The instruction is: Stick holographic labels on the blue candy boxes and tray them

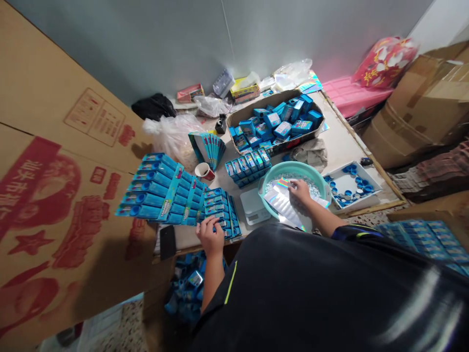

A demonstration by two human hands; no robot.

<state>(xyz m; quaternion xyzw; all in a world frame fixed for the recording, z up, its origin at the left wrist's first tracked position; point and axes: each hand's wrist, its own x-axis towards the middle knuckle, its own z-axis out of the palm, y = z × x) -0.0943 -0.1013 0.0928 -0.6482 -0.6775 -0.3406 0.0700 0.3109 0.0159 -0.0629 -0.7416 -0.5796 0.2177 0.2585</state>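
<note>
My left hand (210, 235) rests its loosely bent, slightly parted fingers on the near edge of a block of small blue boxes (219, 208). Beside it, more long blue boxes (157, 188) lie in tilted rows. My right hand (300, 190) is over a turquoise basin (326, 182), fingers curled together at the upper edge of shiny rainbow-silver sheets (284, 205). Whether a sheet or something smaller is in those fingers I cannot make out. Small whitish pieces (311, 183) fill the basin under the sheets.
Behind the basin stand a carton (229, 120) of loose blue boxes and a row of upright blue boxes (249, 166). A paper cup (205, 172) is at the left; a white tray (375, 188) with blue round parts is at the right. Large cardboard boxes (73, 171) border the left side.
</note>
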